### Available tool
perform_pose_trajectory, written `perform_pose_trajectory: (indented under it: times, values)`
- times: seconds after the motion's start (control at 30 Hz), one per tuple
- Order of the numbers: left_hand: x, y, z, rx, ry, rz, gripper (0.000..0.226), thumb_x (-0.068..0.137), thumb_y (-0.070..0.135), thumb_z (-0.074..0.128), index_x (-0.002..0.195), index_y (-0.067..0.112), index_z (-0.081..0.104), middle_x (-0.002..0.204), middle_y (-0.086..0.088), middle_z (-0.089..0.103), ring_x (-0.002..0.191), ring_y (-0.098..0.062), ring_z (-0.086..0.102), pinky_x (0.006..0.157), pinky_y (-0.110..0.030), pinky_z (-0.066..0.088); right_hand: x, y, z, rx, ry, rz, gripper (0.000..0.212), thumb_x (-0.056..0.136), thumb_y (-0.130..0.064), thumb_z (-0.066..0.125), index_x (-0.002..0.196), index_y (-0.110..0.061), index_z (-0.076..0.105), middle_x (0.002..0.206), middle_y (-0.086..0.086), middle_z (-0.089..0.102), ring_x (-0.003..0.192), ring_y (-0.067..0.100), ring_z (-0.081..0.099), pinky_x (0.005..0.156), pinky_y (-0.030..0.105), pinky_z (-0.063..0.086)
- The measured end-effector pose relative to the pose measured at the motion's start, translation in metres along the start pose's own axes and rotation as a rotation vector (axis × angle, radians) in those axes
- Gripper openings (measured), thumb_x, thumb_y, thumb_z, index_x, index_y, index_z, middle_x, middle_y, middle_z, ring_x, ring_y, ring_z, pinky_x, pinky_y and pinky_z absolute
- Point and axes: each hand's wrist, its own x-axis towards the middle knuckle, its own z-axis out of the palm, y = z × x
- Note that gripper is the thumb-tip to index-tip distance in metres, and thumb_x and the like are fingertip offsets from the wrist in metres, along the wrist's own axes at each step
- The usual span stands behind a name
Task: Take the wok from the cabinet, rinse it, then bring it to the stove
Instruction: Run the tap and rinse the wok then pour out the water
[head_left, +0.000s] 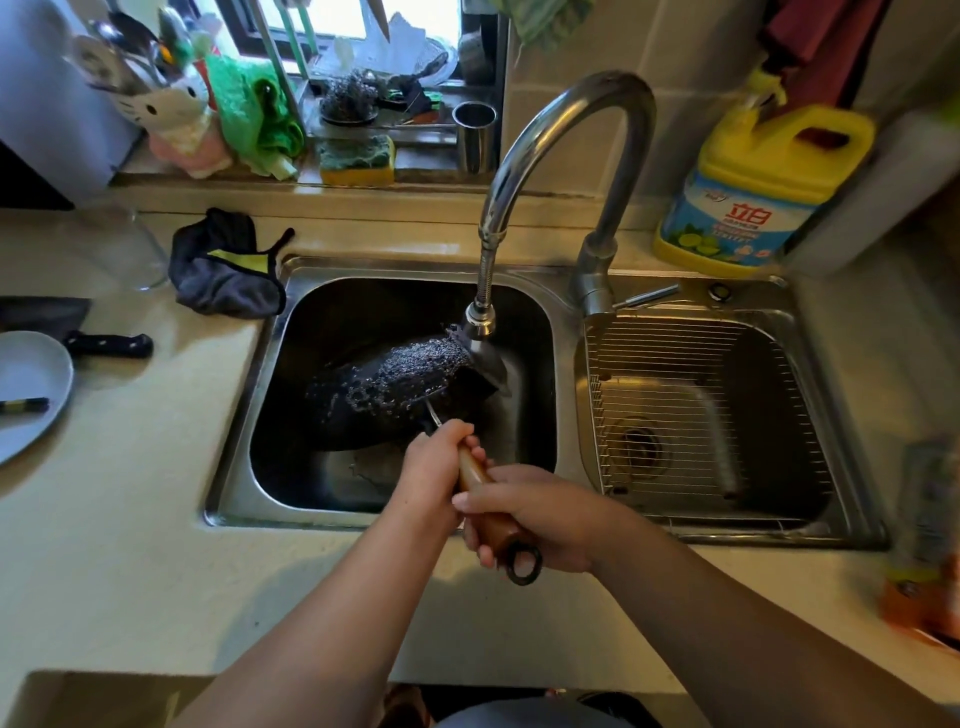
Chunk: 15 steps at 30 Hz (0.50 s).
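Observation:
A black wok (384, 395) hangs tilted, its outer side up, inside the left sink basin (249, 415). Water from the faucet (480, 322) splashes over its back in beads. Its brown wooden handle (480, 486) ends in a black hanging ring and points toward me. My left hand (434, 467) grips the handle near the wok. My right hand (535, 514) grips the handle's rear part, just above the ring. Both hands are over the sink's front rim.
The right basin (810, 364) holds a wire rack. A yellow detergent jug (753, 192) stands behind it. A dark cloth (228, 265), a knife (109, 345) and a pale plate (31, 384) lie on the left counter. Sponges and utensils crowd the windowsill.

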Motion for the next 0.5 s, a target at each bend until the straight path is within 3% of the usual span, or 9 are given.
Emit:
perform_pose_trajectory:
  times: [0.07, 0.17, 0.27, 0.37, 0.5]
  values:
    - [-0.002, 0.002, -0.006, -0.037, -0.044, -0.029, 0.025, 0.093, 0.007, 0.051, 0.069, 0.013, 0.048, 0.049, 0.002, 0.049, 0.034, -0.008, 0.049, 0.037, -0.019, 0.045, -0.003, -0.005, -0.007, -0.122, 0.013, 0.031, 0.029, 0.099, -0.031, 0.057, 0.11, -0.005, 0.062, 0.081, 0.009, 0.07, 0.068, 0.017, 0.07, 0.062, 0.029, 0.058]
    - [-0.006, 0.004, -0.017, -0.051, -0.104, -0.052, 0.023, 0.094, 0.007, 0.049, 0.072, 0.013, 0.047, 0.048, 0.003, 0.049, 0.035, -0.008, 0.047, 0.037, -0.019, 0.044, -0.01, -0.019, -0.033, -0.148, 0.176, 0.029, 0.037, 0.097, -0.042, 0.056, 0.108, -0.009, 0.067, 0.083, 0.008, 0.074, 0.067, 0.018, 0.072, 0.056, 0.028, 0.058]
    - [-0.01, 0.005, -0.025, -0.057, -0.137, -0.055, 0.02, 0.095, 0.006, 0.049, 0.076, 0.013, 0.049, 0.051, 0.003, 0.05, 0.035, -0.006, 0.048, 0.036, -0.02, 0.043, -0.014, -0.043, -0.076, -0.104, 0.528, -0.058, 0.035, 0.097, -0.043, 0.055, 0.112, -0.012, 0.066, 0.094, 0.012, 0.073, 0.069, 0.017, 0.074, 0.055, 0.026, 0.056]
    - [-0.013, 0.008, -0.033, -0.072, -0.165, -0.057, 0.016, 0.095, 0.007, 0.05, 0.081, 0.013, 0.05, 0.055, 0.002, 0.051, 0.039, -0.007, 0.049, 0.037, -0.021, 0.045, -0.013, -0.073, -0.119, 0.084, 0.824, -0.199, 0.019, 0.097, -0.036, 0.058, 0.103, -0.018, 0.062, 0.097, 0.011, 0.072, 0.076, 0.02, 0.071, 0.057, 0.031, 0.056]
    - [-0.016, 0.007, -0.043, -0.106, -0.182, -0.103, 0.014, 0.095, 0.009, 0.052, 0.081, 0.013, 0.051, 0.057, 0.002, 0.053, 0.04, -0.007, 0.051, 0.039, -0.021, 0.047, -0.003, -0.1, -0.159, 0.198, 0.984, -0.329, 0.025, 0.098, -0.032, 0.059, 0.116, -0.016, 0.057, 0.093, 0.009, 0.069, 0.075, 0.017, 0.07, 0.062, 0.031, 0.058]
